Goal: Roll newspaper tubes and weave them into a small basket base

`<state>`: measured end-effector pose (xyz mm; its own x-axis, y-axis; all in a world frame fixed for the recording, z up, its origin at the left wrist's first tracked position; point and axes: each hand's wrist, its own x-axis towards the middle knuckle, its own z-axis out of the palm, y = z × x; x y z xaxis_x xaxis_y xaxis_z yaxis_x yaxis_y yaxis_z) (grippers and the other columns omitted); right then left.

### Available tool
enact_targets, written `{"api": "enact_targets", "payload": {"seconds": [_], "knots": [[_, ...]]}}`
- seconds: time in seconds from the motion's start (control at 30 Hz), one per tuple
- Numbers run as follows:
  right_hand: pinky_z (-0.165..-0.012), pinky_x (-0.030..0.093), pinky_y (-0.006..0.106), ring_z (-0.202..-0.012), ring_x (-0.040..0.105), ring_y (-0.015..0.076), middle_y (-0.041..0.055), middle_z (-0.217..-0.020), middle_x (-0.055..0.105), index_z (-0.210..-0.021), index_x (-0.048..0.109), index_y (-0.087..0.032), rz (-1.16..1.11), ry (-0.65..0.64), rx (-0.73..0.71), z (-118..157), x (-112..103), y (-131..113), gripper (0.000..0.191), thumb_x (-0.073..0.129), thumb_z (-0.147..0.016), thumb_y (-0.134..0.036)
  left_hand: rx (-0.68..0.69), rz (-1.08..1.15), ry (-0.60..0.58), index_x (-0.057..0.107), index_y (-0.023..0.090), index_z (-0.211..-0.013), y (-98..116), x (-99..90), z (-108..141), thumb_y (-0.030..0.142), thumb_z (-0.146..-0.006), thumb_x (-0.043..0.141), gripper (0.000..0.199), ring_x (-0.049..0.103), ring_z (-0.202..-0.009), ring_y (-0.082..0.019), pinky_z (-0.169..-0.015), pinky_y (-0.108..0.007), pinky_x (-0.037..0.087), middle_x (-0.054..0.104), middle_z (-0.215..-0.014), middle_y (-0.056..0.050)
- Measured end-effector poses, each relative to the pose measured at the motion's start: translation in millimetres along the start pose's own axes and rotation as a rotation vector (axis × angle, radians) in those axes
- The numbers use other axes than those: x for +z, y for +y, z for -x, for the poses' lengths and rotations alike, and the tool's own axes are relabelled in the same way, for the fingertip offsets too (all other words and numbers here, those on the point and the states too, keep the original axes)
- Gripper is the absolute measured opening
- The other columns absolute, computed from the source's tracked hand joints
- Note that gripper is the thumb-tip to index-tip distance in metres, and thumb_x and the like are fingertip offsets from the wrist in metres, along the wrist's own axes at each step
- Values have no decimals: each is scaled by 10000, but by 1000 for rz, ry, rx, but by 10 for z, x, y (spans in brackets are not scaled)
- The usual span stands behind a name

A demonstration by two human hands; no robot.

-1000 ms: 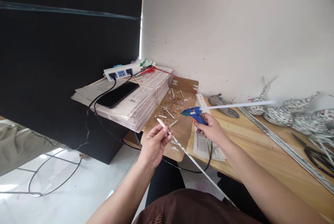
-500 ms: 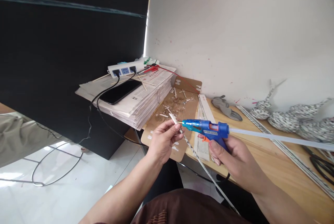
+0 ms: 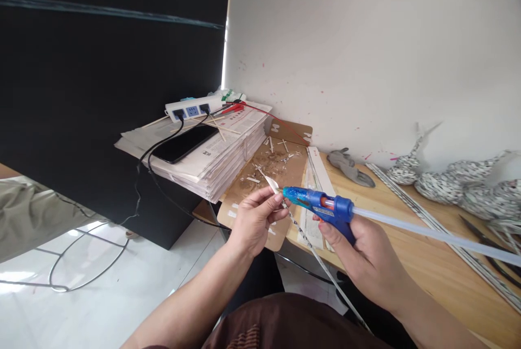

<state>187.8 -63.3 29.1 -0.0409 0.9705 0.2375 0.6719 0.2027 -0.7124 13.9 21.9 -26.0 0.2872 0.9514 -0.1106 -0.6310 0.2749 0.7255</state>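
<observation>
My right hand [image 3: 362,257] is closed round the handle of a blue hot glue gun [image 3: 317,202], its forefinger at the trigger. A long clear glue stick [image 3: 415,228] juts from the gun's back end. Between thumb and fingers, my left hand [image 3: 258,216] pinches the end of a thin rolled paper strip [image 3: 311,246] with dark print marks. The strip slants down past my lap. Its flattened white tip [image 3: 272,181] sticks out above the fingers. The gun's nozzle meets the strip at my left fingertips; whether it touches is hidden.
Left, a newspaper stack [image 3: 228,159] carries a black phone [image 3: 185,143] and a power strip [image 3: 193,109] with cords. Paper scraps litter a cardboard sheet [image 3: 244,202]. Rightward lie a grey glove [image 3: 350,167], long paper rods [image 3: 435,224], woven pieces [image 3: 443,181] and black scissors [image 3: 484,240].
The gun's back end has dipped slightly and shifted left, so the glue stick slopes more. The paper tip looks more opened out. My left hand has barely moved.
</observation>
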Motion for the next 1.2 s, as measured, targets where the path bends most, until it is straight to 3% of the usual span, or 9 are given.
{"api": "enact_targets", "payload": {"seconds": [0.17,0.5,0.73,0.97,1.2], "knots": [[-664,475,286,-711,609,173,8,-827,673,-1150,599,-224,49,37,-19,3,-3,27,288,515,-921,-377,-4,-22,-5,727,114,-914,15,8,15,222,-703,789,245,676,-679,-97,-653,-171,585,714,-783,-47],[-604,464,277,-611,558,150,-24,-695,596,-1039,579,-231,78,12,-64,21,17,-9,162,511,-929,-330,-4,-6,-18,733,124,-911,17,5,35,214,-696,794,241,667,-657,-87,-663,-178,588,708,-762,-34],[-597,466,285,-709,630,191,32,-809,657,-1075,556,-221,159,41,-76,52,39,-22,199,506,-929,-346,-7,-9,-15,730,127,-948,17,4,43,216,-705,784,264,667,-669,-90,-671,-181,588,706,-771,-28],[-549,431,256,-570,580,148,-20,-655,592,-968,542,-228,226,62,-112,35,28,-68,122,506,-929,-338,-13,3,-6,734,122,-923,17,0,40,217,-691,795,258,676,-682,-99,-670,-180,589,712,-777,-36],[-519,411,241,-546,576,139,-33,-624,582,-956,533,-229,260,70,-117,31,7,-84,117,497,-929,-337,-17,21,18,733,116,-893,2,-23,33,194,-697,789,219,686,-699,-106,-670,-177,592,715,-793,-40]]}}
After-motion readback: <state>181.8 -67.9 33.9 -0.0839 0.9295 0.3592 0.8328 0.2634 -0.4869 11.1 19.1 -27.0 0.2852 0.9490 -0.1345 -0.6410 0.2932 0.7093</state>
